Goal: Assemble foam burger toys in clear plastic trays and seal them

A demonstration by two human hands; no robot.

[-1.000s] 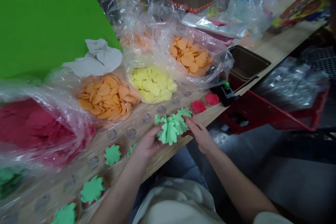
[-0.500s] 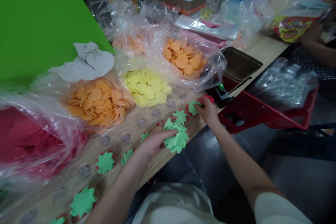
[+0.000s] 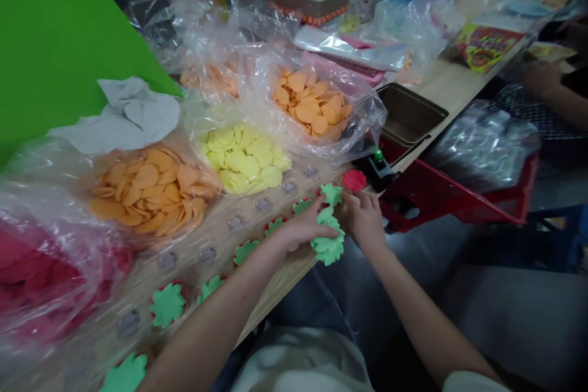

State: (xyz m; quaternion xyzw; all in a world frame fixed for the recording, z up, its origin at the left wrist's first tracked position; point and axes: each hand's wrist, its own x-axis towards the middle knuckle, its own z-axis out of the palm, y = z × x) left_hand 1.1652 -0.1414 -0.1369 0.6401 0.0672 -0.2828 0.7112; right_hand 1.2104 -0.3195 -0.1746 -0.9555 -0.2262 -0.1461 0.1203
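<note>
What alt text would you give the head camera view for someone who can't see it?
Two hands are at a wooden table: the left hand rests on a stack of green cutouts, and the right hand sits beside a red disc. Behind them lie plastic bags of orange discs and yellow discs.

Room for a hand is offered above the floor point(image 3: 505, 312) on the near side of the wooden table point(image 3: 441, 82). On the table's far side, passage is blocked by plastic bags point(image 3: 362, 116) of foam discs point(image 3: 241, 159). Toward its right end, the way is obstructed by a brown tray point(image 3: 408, 113) and a black device point(image 3: 374, 168), and a red crate point(image 3: 441, 211) stands against its near edge.
</note>
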